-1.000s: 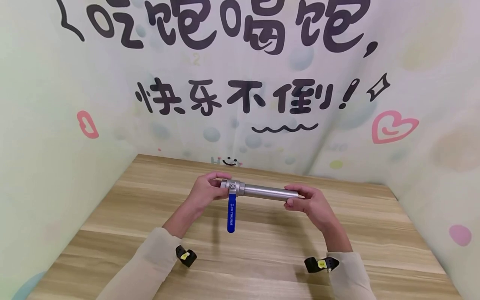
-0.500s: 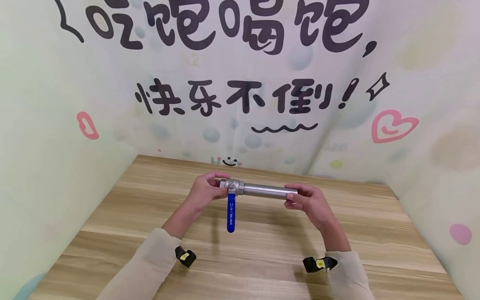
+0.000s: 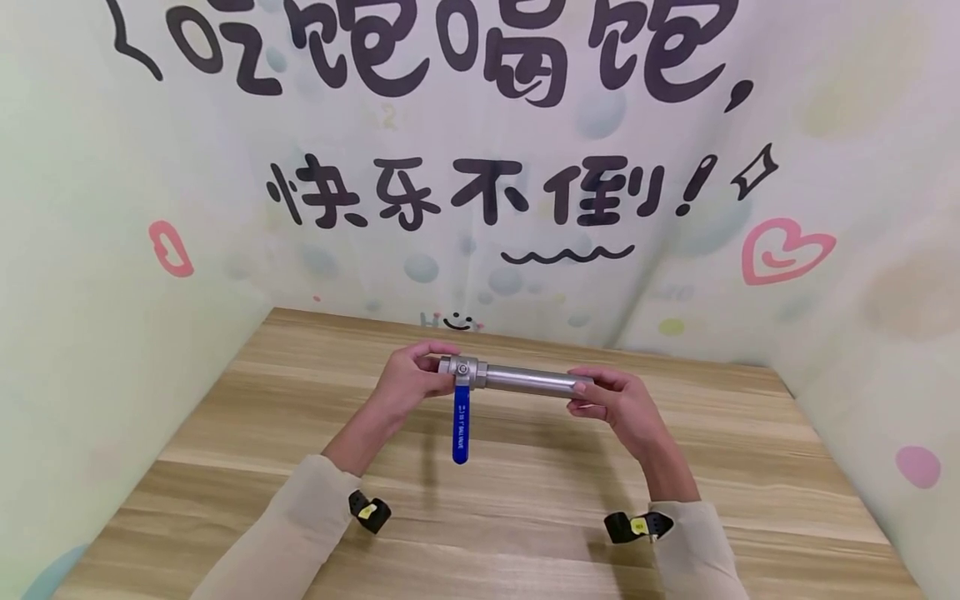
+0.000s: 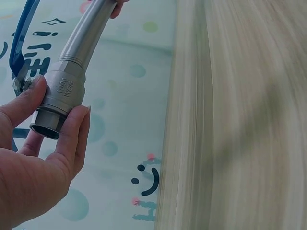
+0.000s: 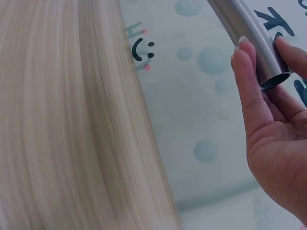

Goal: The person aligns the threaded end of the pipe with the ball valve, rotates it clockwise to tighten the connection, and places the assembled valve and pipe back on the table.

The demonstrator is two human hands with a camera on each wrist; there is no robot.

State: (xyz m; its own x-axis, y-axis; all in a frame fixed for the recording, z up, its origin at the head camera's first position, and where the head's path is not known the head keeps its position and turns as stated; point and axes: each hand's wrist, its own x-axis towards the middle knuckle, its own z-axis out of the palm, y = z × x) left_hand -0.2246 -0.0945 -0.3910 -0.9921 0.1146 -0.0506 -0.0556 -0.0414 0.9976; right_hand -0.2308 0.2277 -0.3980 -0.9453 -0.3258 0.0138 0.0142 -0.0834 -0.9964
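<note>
A steel ball valve (image 3: 462, 372) with a blue lever handle (image 3: 461, 425) is joined to a straight metal pipe (image 3: 528, 380). Both hang level above the wooden table, the lever pointing toward the person. My left hand (image 3: 405, 379) grips the valve's outer end between thumb and fingers; the left wrist view shows the valve body (image 4: 62, 91) with its open hex mouth facing the palm. At the pipe's far end my right hand (image 3: 618, 404) holds it, thumb on the near side. In the right wrist view the pipe's open end (image 5: 276, 79) sits between thumb and fingers.
The wooden tabletop (image 3: 480, 517) lies below, with shadows of the arms on it. A printed wall (image 3: 420, 292) with dark lettering rises along the back edge, and side walls (image 3: 97, 333) flank the table.
My right thumb has moved up from the pipe's lower edge onto its near side, and the right fingers have shifted slightly. The valve and pipe stay almost in place.
</note>
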